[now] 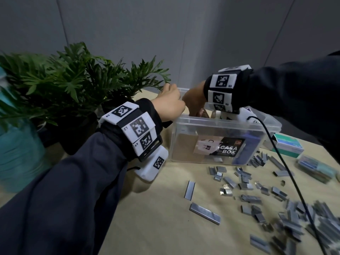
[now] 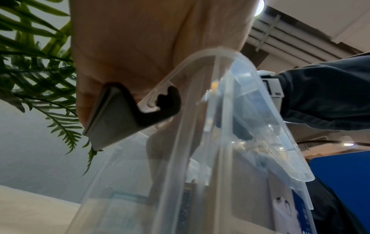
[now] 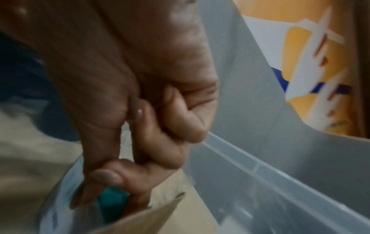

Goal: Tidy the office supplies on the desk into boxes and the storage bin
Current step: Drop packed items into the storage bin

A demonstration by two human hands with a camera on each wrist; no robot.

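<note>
A clear plastic storage bin (image 1: pixel 220 122) with a "CASA BOX" label stands at the back of the desk. Inside it are brown cardboard and a blue item. My left hand (image 1: pixel 171 101) is at the bin's left rim (image 2: pixel 230 110), fingers curled. In the left wrist view my left hand (image 2: pixel 140 55) grips a flat dark grey piece with a black hooked end (image 2: pixel 120 114). My right hand (image 1: pixel 195 103) reaches down into the bin. In the blurred right wrist view, my right hand (image 3: pixel 140 150) pinches a clear packet with something teal inside (image 3: pixel 112 202), beside the bin wall (image 3: pixel 260 158).
Several loose staple strips (image 1: pixel 248 186) are scattered across the desk in front of and right of the bin. A staple box (image 1: pixel 288 147) and a clear case (image 1: pixel 316 169) lie at the right. A potted plant (image 1: pixel 73 80) and a teal container (image 1: pixel 18 153) stand left. A black cable (image 1: pixel 287 172) crosses the staples.
</note>
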